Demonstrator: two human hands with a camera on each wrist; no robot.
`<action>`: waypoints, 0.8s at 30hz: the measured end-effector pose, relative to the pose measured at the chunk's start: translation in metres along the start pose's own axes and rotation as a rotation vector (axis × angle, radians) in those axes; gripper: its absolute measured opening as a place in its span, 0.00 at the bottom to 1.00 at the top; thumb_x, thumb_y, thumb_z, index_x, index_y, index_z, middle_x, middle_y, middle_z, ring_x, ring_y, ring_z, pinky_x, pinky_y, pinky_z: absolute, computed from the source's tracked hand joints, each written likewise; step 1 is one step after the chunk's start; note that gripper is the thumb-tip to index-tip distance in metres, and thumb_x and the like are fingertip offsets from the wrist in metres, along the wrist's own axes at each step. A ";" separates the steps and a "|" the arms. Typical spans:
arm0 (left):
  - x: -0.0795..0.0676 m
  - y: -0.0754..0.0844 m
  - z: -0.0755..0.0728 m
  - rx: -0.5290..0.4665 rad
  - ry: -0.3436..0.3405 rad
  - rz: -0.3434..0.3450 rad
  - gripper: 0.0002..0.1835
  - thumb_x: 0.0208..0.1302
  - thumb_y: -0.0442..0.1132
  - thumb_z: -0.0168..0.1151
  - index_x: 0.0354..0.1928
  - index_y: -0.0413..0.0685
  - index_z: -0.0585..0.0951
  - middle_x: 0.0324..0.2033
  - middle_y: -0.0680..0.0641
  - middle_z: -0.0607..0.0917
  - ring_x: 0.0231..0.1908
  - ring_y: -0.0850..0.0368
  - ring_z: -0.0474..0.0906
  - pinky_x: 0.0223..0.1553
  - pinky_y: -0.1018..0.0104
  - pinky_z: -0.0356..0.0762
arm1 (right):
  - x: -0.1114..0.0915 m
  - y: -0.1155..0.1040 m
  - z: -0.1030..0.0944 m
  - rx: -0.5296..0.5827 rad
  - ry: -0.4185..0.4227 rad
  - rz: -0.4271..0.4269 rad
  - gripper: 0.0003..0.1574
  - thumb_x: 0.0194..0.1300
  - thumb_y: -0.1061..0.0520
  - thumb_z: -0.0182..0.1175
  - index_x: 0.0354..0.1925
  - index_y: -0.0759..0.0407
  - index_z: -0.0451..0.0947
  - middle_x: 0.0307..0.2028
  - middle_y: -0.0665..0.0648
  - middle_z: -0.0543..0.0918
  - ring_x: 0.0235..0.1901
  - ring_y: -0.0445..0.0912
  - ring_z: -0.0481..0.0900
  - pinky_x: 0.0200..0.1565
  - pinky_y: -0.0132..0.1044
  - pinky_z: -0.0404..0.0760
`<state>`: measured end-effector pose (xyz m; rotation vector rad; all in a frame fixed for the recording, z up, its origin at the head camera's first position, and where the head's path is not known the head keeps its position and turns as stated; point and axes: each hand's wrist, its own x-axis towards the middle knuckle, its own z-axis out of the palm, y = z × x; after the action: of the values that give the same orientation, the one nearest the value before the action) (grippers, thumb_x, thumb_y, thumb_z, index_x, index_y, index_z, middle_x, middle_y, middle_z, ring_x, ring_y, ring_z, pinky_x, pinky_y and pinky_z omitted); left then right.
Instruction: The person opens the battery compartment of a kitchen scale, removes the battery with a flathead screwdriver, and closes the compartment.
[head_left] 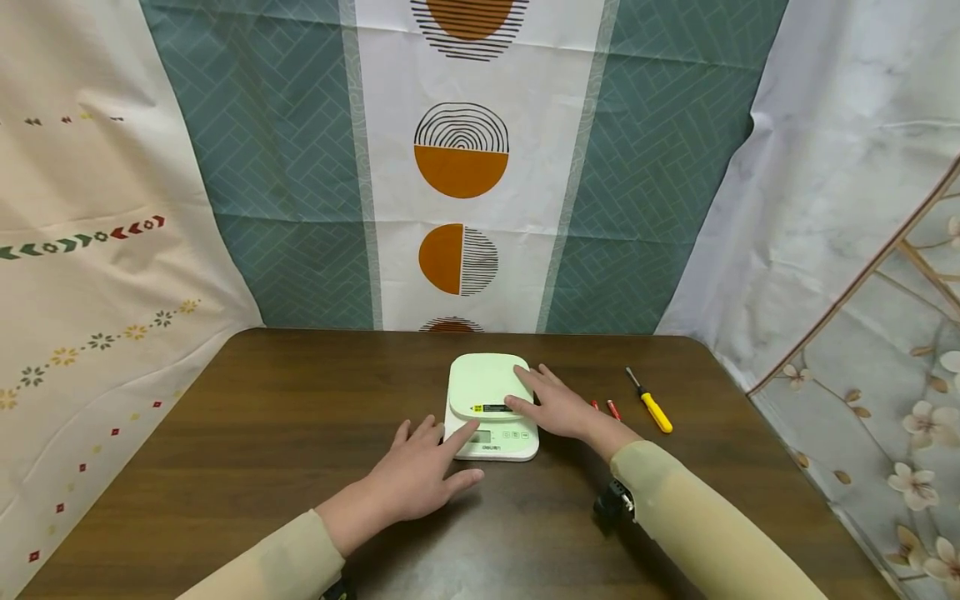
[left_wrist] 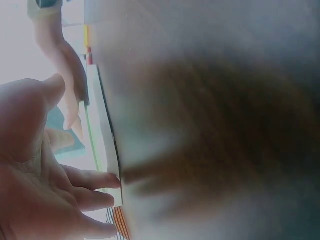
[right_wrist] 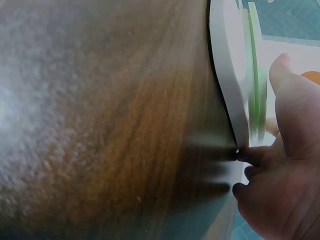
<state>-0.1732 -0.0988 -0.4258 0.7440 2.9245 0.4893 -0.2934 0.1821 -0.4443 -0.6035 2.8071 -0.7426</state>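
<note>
A pale green and white kitchen scale [head_left: 487, 385] lies flat on the brown table, its display and buttons on the near side. My left hand [head_left: 420, 471] is at the scale's near left corner with fingers spread. In the left wrist view its fingertips [left_wrist: 111, 181] reach the scale's side edge. My right hand [head_left: 558, 406] is at the scale's right side, thumb and a finger reaching over the platform's edge. The right wrist view shows other fingertips [right_wrist: 245, 156] low beside the white base [right_wrist: 227, 65]. Neither hand is curled round the scale.
Right of the right hand lies a screwdriver [head_left: 656, 412] with a yellow handle. Two small red cylinders [head_left: 613, 409] lie between it and the right forearm, partly hidden. The wooden table [head_left: 315, 400] ends at a patterned cloth [head_left: 292, 275] behind.
</note>
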 end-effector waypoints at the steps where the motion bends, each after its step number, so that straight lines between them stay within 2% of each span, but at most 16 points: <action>1: -0.001 0.000 0.000 0.003 -0.003 0.002 0.41 0.81 0.67 0.60 0.87 0.59 0.65 0.77 0.32 0.73 0.80 0.27 0.61 0.76 0.22 0.53 | 0.000 0.000 0.000 0.000 -0.002 -0.002 0.53 0.84 0.29 0.54 0.90 0.53 0.52 0.86 0.62 0.57 0.88 0.63 0.40 0.80 0.69 0.54; 16: -0.002 -0.001 0.000 -0.003 -0.022 0.010 0.43 0.80 0.68 0.60 0.87 0.58 0.65 0.79 0.32 0.70 0.81 0.29 0.60 0.77 0.22 0.51 | 0.000 0.001 0.000 0.001 0.010 0.008 0.52 0.84 0.29 0.53 0.90 0.52 0.54 0.86 0.61 0.58 0.87 0.62 0.42 0.80 0.70 0.55; 24: -0.004 -0.010 0.001 0.004 -0.009 0.011 0.41 0.82 0.67 0.58 0.87 0.57 0.65 0.78 0.34 0.72 0.81 0.30 0.61 0.78 0.23 0.50 | -0.005 -0.001 0.005 -0.019 0.051 0.027 0.53 0.84 0.29 0.54 0.90 0.53 0.52 0.86 0.61 0.59 0.87 0.64 0.43 0.80 0.69 0.53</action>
<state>-0.1735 -0.1087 -0.4297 0.7608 2.9152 0.4794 -0.2871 0.1810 -0.4477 -0.5569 2.8656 -0.7380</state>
